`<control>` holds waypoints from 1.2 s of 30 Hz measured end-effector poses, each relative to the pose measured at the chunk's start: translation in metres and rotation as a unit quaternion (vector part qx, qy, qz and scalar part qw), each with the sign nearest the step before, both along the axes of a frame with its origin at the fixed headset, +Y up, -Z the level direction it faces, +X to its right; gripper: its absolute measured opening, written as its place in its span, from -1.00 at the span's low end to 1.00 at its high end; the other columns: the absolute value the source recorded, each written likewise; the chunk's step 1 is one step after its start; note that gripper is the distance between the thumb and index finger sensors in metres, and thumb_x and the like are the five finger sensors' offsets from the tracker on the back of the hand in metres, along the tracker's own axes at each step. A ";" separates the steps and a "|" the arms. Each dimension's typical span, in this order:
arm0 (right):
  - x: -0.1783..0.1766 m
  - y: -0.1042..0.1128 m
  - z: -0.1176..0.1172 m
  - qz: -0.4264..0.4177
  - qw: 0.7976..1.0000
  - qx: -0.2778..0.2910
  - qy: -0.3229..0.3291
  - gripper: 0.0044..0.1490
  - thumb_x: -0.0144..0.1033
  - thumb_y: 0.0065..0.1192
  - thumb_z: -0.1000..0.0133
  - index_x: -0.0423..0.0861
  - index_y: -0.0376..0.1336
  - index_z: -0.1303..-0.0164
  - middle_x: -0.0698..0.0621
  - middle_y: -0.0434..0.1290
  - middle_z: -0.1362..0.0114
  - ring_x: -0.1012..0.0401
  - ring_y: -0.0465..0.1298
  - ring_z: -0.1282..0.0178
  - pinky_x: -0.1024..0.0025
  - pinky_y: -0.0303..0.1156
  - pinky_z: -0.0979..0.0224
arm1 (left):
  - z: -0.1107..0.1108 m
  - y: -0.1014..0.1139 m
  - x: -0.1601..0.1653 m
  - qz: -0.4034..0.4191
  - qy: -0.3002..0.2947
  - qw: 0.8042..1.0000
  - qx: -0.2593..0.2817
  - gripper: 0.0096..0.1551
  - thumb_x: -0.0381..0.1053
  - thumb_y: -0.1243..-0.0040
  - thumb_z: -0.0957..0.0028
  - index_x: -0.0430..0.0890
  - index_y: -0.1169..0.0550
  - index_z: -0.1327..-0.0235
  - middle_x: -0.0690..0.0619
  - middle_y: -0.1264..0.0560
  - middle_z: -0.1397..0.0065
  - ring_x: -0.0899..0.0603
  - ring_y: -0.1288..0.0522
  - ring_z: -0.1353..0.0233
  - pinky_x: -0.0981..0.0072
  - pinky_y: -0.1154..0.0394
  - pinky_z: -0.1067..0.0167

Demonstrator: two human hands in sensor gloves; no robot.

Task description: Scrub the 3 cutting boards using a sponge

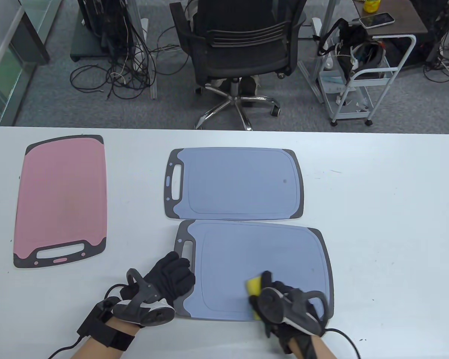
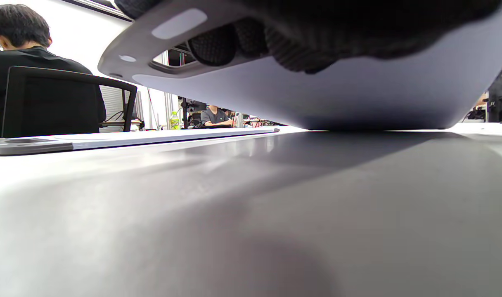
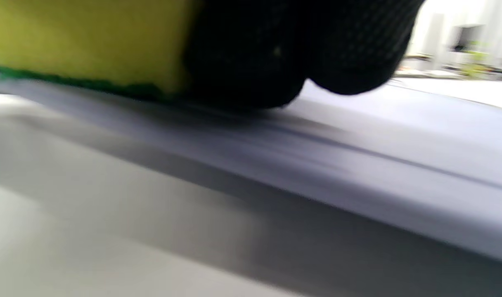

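Observation:
Three cutting boards lie on the white table (image 1: 389, 224): a pink one (image 1: 61, 200) at the left, a blue one (image 1: 234, 183) in the middle, and a second blue one (image 1: 262, 261) just in front of it. My left hand (image 1: 179, 267) grips the near board's handle end. In the left wrist view its fingers (image 2: 251, 41) curl under that board (image 2: 317, 95), which is tilted up off the table at that end. My right hand (image 1: 265, 293) holds a yellow sponge (image 1: 253, 286) pressed on the near board's front part. The sponge's (image 3: 90, 41) green side rubs the board (image 3: 399, 165).
Beyond the table's far edge stand a black office chair (image 1: 243, 48), a white wheeled cart (image 1: 363, 82) and loose cables (image 1: 116, 74) on the floor. A person in black (image 2: 24, 49) sits behind the table. The far blue board (image 2: 152, 138) lies flat.

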State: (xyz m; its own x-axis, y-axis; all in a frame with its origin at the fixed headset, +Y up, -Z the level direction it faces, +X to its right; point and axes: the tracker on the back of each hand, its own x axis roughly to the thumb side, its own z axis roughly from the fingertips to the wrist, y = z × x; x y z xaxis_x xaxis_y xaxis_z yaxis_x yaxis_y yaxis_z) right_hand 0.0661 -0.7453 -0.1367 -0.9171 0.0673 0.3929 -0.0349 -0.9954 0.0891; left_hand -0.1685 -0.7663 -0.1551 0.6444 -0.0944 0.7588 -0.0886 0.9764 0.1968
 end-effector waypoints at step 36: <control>0.263 -0.024 0.005 -0.017 0.959 -0.001 -0.281 -0.05 0.23 0.21 -0.04 -0.10 0.19 -0.54 -0.05 0.53 -0.13 0.18 0.59 0.13 0.15 0.54 -0.07 | 0.033 0.060 -0.019 -0.005 -0.033 0.942 0.333 -0.53 0.30 -0.32 0.06 0.12 -0.54 -0.03 0.20 -0.63 -0.15 -0.08 -0.67 -0.33 -0.08 -0.65 -0.31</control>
